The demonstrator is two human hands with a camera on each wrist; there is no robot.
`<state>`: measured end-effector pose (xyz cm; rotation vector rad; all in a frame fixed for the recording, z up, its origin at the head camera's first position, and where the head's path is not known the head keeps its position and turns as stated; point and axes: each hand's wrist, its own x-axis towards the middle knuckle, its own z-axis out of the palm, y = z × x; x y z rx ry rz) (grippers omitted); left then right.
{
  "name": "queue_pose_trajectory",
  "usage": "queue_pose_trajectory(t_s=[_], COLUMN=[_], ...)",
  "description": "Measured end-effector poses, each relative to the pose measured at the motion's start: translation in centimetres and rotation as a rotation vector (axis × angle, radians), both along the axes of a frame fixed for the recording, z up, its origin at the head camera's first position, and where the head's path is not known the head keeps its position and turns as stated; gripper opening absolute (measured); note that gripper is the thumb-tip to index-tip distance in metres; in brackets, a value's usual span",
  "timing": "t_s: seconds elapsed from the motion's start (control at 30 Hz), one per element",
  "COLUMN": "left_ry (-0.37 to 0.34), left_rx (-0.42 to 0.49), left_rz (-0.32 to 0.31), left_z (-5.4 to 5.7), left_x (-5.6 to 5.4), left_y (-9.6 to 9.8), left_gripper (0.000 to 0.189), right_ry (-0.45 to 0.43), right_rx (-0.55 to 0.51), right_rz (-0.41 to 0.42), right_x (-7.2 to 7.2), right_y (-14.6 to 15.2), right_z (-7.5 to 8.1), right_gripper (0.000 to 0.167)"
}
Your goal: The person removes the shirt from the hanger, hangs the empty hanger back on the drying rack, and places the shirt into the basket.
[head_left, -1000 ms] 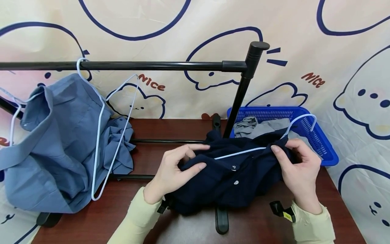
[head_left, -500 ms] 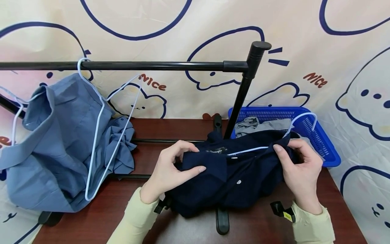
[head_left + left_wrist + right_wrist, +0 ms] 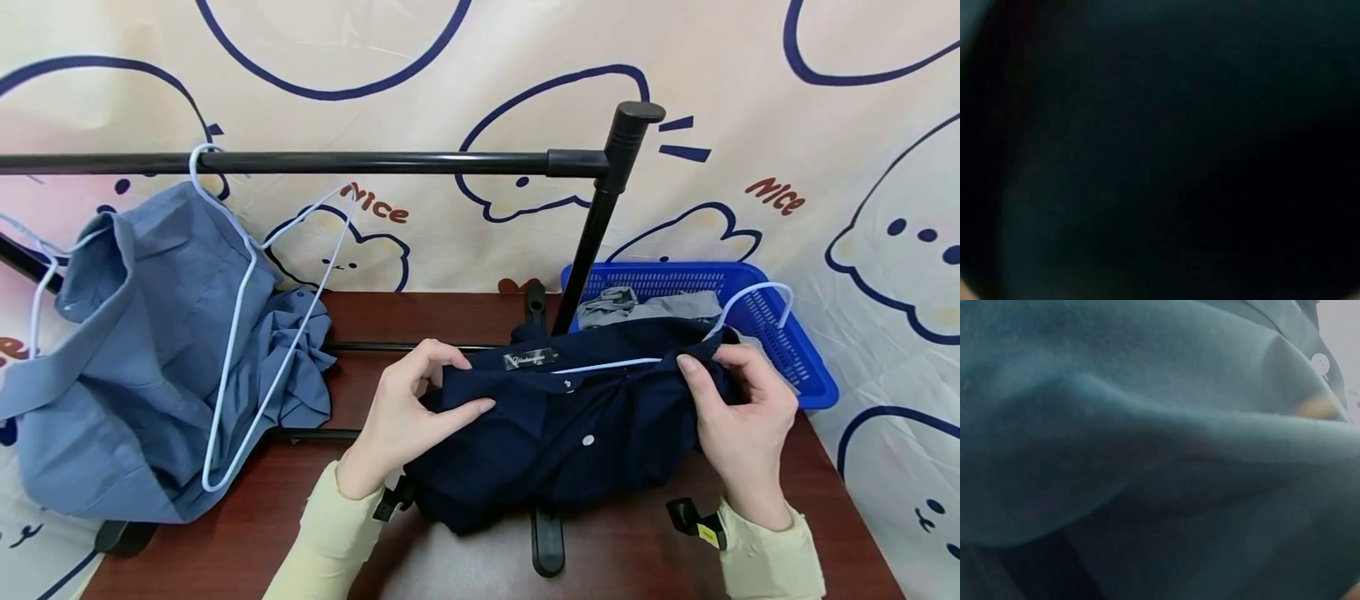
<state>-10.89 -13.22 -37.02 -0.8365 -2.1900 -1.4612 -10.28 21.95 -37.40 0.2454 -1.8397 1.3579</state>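
Note:
In the head view a navy buttoned shirt (image 3: 540, 450) is bunched over the table, its neck spread so a collar label (image 3: 529, 358) shows. A pale blue hanger (image 3: 750, 292) runs inside the neck, its hook sticking out at the right. My left hand (image 3: 408, 408) pinches the left side of the collar between thumb and fingers. At the collar's right side, beside the hook, my right hand (image 3: 738, 417) pinches the cloth; whether it also grips the hanger is hidden. Dark cloth and a white button (image 3: 1320, 364) fill the right wrist view. The left wrist view is almost black.
A black clothes rack (image 3: 375, 162) stands behind the shirt. From it hang a blue-grey garment (image 3: 150, 375) and a pale hanger (image 3: 225, 400) at the left. A blue basket (image 3: 806, 367) with grey clothes (image 3: 648, 308) sits at the back right of the brown table (image 3: 645, 558).
My left hand has shifted left, drawing the collar wider, and the label has come into view. My right hand has moved slightly right. The hanger on the rack has swung a little.

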Motion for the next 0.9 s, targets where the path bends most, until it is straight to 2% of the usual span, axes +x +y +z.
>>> queue_pose_trajectory(t_s=[0.23,0.43,0.8,0.9], left_ry=[0.022,0.023,-0.019,-0.068], left_rx=[-0.058,-0.118,-0.173,-0.190], left_rz=[0.026,0.013,0.038,0.025], left_z=[-0.4,-0.7,-0.9,-1.0], left_x=[-0.2,-0.5,-0.5,-0.4], left_y=[-0.3,-0.4,-0.3,-0.2], left_gripper=[0.047,0.040,0.044,0.051], right_ry=[0.017,0.042,0.067,0.067], right_rx=[-0.019,-0.067,-0.140,-0.187], right_rz=[-0.006,-0.021,-0.039,-0.013], right_x=[0.1,0.3,0.4,0.3], right_y=[-0.3,-0.4,-0.5,-0.6], right_z=[0.4,0.9,1.2,1.0], right_gripper=[0.021,0.022,0.026,0.025])
